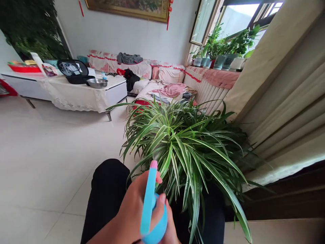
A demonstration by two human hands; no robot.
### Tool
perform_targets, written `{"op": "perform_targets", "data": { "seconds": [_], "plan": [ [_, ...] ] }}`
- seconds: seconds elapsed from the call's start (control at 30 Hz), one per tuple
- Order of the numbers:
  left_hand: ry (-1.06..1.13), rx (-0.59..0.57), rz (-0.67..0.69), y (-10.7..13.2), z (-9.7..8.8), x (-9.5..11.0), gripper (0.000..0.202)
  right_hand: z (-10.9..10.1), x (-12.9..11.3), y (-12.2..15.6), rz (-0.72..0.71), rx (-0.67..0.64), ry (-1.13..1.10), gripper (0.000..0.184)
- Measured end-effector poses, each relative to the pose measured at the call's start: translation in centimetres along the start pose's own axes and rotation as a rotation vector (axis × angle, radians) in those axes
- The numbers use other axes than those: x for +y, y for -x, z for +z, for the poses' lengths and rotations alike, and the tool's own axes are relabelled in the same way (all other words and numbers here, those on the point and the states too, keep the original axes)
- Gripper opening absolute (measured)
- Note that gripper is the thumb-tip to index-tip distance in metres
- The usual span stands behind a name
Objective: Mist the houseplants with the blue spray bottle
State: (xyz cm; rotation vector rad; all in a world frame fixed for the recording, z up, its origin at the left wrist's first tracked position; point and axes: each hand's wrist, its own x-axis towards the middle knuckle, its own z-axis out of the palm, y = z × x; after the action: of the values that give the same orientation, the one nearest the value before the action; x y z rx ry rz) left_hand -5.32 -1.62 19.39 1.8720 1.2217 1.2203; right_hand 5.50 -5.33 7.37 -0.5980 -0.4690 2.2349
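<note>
Clamping left hand [133, 211] grip around blue spray bottle [148, 206], pink nozzle [153, 164] toward spider plant [188, 142] just ahead. Seemingly mid-misting; cannot tell how many leaves already wetted. No sight of right hand.

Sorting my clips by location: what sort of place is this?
Probably a home living room: a cushioned sofa, a low coffee table, and potted plants on the sill.

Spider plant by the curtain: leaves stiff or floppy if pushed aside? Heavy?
Probably floppy: the spider plant has long, thin leaves that arch over and droop at the tips, so they should bend aside easily. Each leaf likely weighs little. Its base is hidden under the foliage, so overall weight and tipping can't be judged.
</note>
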Motion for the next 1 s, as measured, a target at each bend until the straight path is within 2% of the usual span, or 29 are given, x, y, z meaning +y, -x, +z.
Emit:
{"op": "perform_targets", "data": {
  "seconds": [0.07, 0.17, 0.3, 0.4, 0.47, 0.57, 0.67, 0.77, 0.87, 1.0],
  "plan": [
    [-0.046, -0.017, 0.007, -0.3, -0.3, 0.0, 0.007, -0.2, 0.5, -0.2, 0.033, -0.001, -0.035, 0.089],
    [-0.080, -0.028, 0.006, -0.7, -0.1, 0.2, 0.005, -0.6, 0.9, -0.2, 0.045, 0.007, -0.070, 0.092],
    [-0.003, -0.038, -0.089, 0.0, 0.3, -0.3, 0.028, -1.0, 1.0, -0.1, 0.033, 0.039, -0.135, 0.092],
    [0.154, -0.038, -0.186, 1.4, 0.2, -1.4, 0.045, -1.2, 1.2, -0.2, 0.022, 0.080, -0.166, 0.097],
    [0.253, 0.046, -0.182, 2.2, -0.2, -2.3, 0.051, -1.2, 1.5, -0.5, 0.006, 0.109, -0.139, 0.098],
    [0.232, 0.200, -0.182, 2.6, -1.3, -3.4, 0.041, -1.1, 2.2, -1.2, 0.019, 0.152, -0.103, 0.099],
    [0.143, 0.273, -0.235, 2.1, -2.7, -3.9, 0.028, -0.8, 2.9, -2.2, 0.069, 0.219, -0.114, 0.103],
    [0.155, 0.314, -0.243, 1.7, -3.7, -3.9, 0.022, -0.6, 3.3, -2.9, 0.118, 0.246, -0.160, 0.105],
    [0.231, 0.291, -0.276, 1.8, -4.1, -4.0, 0.025, -0.4, 3.3, -3.3, 0.131, 0.201, -0.196, 0.104],
    [0.376, 0.214, -0.380, 1.9, -4.8, -4.9, 0.046, 0.2, 3.1, -3.4, 0.081, 0.179, -0.182, 0.101]
  ]
}}
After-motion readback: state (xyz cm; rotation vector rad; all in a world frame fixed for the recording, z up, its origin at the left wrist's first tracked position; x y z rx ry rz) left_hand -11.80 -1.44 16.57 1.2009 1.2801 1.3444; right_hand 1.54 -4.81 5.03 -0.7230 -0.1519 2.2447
